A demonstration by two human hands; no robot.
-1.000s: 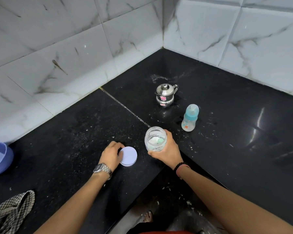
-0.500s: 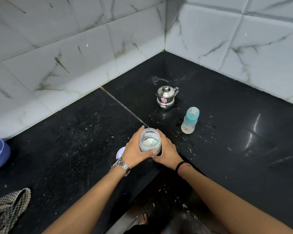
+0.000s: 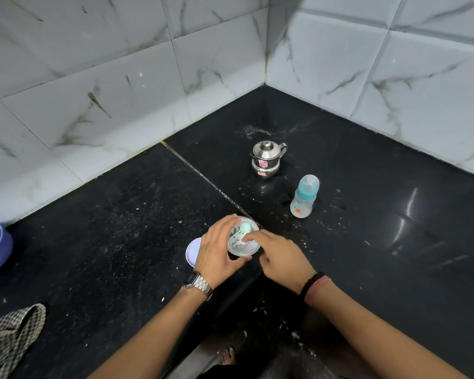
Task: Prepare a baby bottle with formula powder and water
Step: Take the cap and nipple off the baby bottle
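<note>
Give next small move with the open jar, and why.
Probably lift the teal scoop out with powder: left hand grips the clear plastic formula jar, right hand fingers reach into it at the scoop, round lilac lid lies off. The capped baby bottle needs opening first.

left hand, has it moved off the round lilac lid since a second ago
Yes. The left hand left the round lilac lid on the black countertop and shifted right, now gripping the clear plastic formula jar.
</note>
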